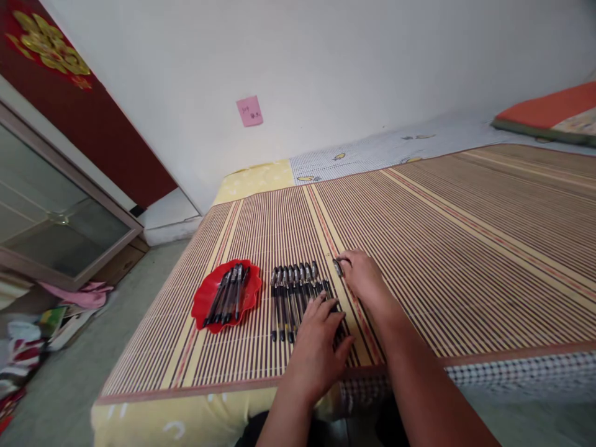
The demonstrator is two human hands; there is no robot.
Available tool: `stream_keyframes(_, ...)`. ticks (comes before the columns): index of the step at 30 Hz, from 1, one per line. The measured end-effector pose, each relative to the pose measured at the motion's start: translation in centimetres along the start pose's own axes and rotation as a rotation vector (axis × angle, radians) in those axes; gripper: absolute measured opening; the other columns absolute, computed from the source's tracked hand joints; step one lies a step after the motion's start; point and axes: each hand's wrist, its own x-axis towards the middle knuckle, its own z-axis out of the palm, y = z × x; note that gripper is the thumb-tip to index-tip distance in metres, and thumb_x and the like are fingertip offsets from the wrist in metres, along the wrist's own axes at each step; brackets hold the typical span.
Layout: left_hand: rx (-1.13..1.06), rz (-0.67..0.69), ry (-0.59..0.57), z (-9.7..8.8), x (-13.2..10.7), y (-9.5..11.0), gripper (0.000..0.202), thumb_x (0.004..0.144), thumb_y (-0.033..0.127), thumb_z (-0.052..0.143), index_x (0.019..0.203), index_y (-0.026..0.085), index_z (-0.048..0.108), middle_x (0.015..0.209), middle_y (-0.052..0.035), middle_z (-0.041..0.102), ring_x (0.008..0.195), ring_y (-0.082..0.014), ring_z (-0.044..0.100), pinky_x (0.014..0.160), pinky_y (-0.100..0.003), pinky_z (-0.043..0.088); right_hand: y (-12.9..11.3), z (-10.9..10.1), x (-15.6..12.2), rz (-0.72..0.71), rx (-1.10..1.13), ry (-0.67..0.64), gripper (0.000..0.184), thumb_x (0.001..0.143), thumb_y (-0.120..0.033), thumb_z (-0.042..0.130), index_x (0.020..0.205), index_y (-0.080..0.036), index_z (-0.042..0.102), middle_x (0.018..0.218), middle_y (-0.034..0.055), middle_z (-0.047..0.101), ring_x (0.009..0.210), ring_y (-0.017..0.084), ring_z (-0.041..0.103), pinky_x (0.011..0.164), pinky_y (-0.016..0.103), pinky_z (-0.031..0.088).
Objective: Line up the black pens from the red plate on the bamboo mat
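Several black-capped, clear-barrelled pens lie side by side on the striped mat, their pen barrels point(281, 313) in a row. Just beyond their far ends, a matching line of dark pen caps point(293, 273) is laid out. My left hand point(321, 329) rests over the right end of the barrels, fingers spread and touching them, hiding part of the row. To the right of the caps, my right hand point(361, 273) has its fingertips closed on a single pen cap point(338, 267) at the mat. A red scalloped plate point(199, 303) on the left holds several more pens point(228, 295).
The slatted bamboo mat point(419, 267) covers a bed with yellow and checked bedding. A white wall point(349, 74) with a pink note point(250, 111) stands behind. At the right back lies an orange folded quilt point(544, 108). Clothes and a glass-panelled door point(60, 211) are at the left.
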Motion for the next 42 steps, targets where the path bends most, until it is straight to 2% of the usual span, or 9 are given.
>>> stream_keyframes(5, -0.001, 0.008, 0.007, 0.1, 0.0, -0.1, 0.035, 0.086, 0.021, 0.067, 0.121, 0.017, 0.064, 0.143, -0.0095, 0.055, 0.145, -0.0309, 0.033, 0.122, -0.055, 0.027, -0.1, 0.0, -0.1, 0.003, 0.034, -0.085, 0.023, 0.08, -0.01, 0.063, 0.1, -0.014, 0.074, 0.095, 0.0099, 0.072, 0.087, 0.019, 0.067, 0.08, 0.027, 0.046)
stream_keyframes(9, -0.009, 0.017, 0.057, 0.1, -0.1, -0.3, 0.034, 0.088, 0.021, 0.065, 0.122, 0.017, 0.063, 0.141, -0.0116, 0.056, 0.144, -0.0305, 0.036, 0.12, -0.056, 0.029, -0.9, 0.5, -0.1, 0.009, 0.001, -0.112, 0.024, 0.08, -0.011, 0.064, 0.102, -0.011, 0.073, 0.099, 0.0125, 0.071, 0.091, 0.021, 0.066, 0.082, 0.027, 0.046)
stream_keyframes(15, -0.024, 0.017, 0.199, 0.3, -0.1, -0.9, 0.029, 0.091, 0.021, 0.061, 0.12, 0.016, 0.064, 0.134, -0.0126, 0.061, 0.138, -0.0284, 0.045, 0.117, -0.055, 0.036, -1.8, 1.2, -0.1, -0.055, -0.006, -0.132, 0.024, 0.086, -0.011, 0.064, 0.108, -0.01, 0.072, 0.108, 0.0148, 0.069, 0.097, 0.021, 0.065, 0.089, 0.027, 0.045)
stream_keyframes(22, -0.015, -0.075, 0.458, -0.3, -0.1, -2.2, 0.022, 0.095, 0.021, 0.055, 0.116, 0.018, 0.063, 0.121, -0.0117, 0.067, 0.127, -0.0267, 0.055, 0.112, -0.054, 0.042, -2.2, 1.3, -0.1, -0.078, -0.021, -0.169, 0.025, 0.09, -0.009, 0.057, 0.109, -0.013, 0.073, 0.111, 0.014, 0.068, 0.103, 0.021, 0.063, 0.093, 0.029, 0.044)
stream_keyframes(25, -0.001, -0.104, 0.519, -0.5, -0.1, -2.5, 0.021, 0.095, 0.02, 0.056, 0.114, 0.018, 0.063, 0.12, -0.0124, 0.068, 0.123, -0.0274, 0.058, 0.108, -0.055, 0.045, -2.5, 1.1, -0.3, -0.077, -0.003, -0.172, 0.026, 0.09, -0.007, 0.057, 0.11, -0.012, 0.072, 0.112, 0.014, 0.068, 0.104, 0.021, 0.063, 0.094, 0.028, 0.043)
stream_keyframes(36, -0.012, -0.128, 0.515, -0.6, -0.1, -2.5, 0.02, 0.095, 0.02, 0.055, 0.114, 0.017, 0.063, 0.12, -0.0131, 0.068, 0.123, -0.0271, 0.057, 0.108, -0.054, 0.045, -2.6, 1.1, -0.4, -0.1, 0.021, -0.161, 0.026, 0.089, -0.007, 0.056, 0.107, -0.016, 0.073, 0.111, 0.0101, 0.068, 0.101, 0.019, 0.063, 0.092, 0.027, 0.044)
stream_keyframes(42, 0.005, -0.131, 0.503, -0.9, -0.1, -2.4, 0.021, 0.096, 0.021, 0.053, 0.114, 0.017, 0.063, 0.12, -0.0123, 0.067, 0.124, -0.0266, 0.056, 0.11, -0.053, 0.044, -2.7, 0.9, -0.6, -0.103, 0.066, -0.161, 0.027, 0.09, -0.007, 0.054, 0.109, -0.015, 0.072, 0.112, 0.0109, 0.068, 0.098, 0.018, 0.064, 0.089, 0.027, 0.044)
